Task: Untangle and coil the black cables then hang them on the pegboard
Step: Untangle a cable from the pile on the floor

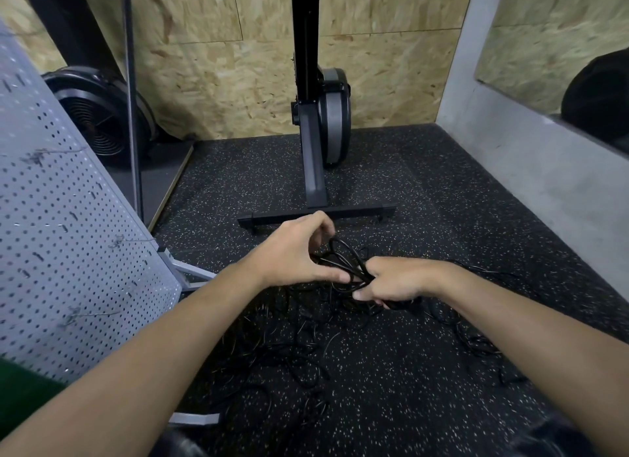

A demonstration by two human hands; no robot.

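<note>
- Head view: a small oval cable coil (342, 257), glossy and black, is gripped at its near end by the right hand (394, 281), with its long axis pointed away and leftward.
- Its far loops are pinched by the left hand (292, 252).
- Thin tangled cables (306, 347) are spread on the speckled rubber floor (425, 184), beside the grey perforated pegboard (68, 218).

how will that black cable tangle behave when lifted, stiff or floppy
Probably floppy: the thin black cable loops bend tightly between the left hand and right hand. Likely to snag and drag, since loose black strands lie tangled on the speckled black rubber floor.
</note>
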